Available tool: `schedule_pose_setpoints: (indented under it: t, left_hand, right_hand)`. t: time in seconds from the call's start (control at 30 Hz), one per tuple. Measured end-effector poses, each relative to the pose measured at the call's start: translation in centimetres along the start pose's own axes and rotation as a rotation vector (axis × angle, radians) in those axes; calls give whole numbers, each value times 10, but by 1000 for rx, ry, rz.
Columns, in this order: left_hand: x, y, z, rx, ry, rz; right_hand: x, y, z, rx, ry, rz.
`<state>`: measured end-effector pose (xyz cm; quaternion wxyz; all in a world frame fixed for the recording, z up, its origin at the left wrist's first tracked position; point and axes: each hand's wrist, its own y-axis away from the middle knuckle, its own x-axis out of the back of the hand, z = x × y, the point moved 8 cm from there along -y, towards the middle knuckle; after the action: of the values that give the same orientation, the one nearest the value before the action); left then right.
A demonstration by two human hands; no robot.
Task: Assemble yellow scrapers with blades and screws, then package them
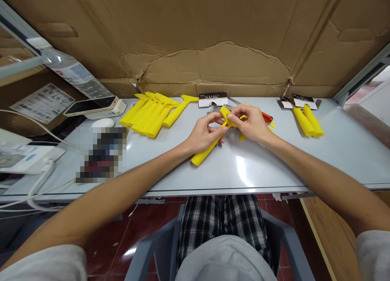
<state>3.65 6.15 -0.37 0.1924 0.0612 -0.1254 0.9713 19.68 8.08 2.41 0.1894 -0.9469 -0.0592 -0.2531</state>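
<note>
Fingers on yellow handle, card illegible

The shirt is pale grey, seemingly short-sleeved, and the bottoms black-and-white plaid.

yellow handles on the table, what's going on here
A person seated at the table has a yellow T-shaped handle in both hands: the left hand grips its stem, while the right hand pinches at its head. Several more yellow handles lie side by side to the left. A black-and-white card lies just beyond the hands. Over on the right are two yellow handles with cards at their far ends.
</note>
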Motion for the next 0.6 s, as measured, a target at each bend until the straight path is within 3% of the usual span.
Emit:
schedule_pose_setpoints:
  t: [0.47, 0.6]
  left_hand:
    - [-1, 1, -1, 29, -27, -3]
    - [-1, -1, -3, 41, 38, -12]
  right_hand:
    - [0, 6, -3, -72, 68, 49]
    - [-1, 1, 5, -21, 2, 22]
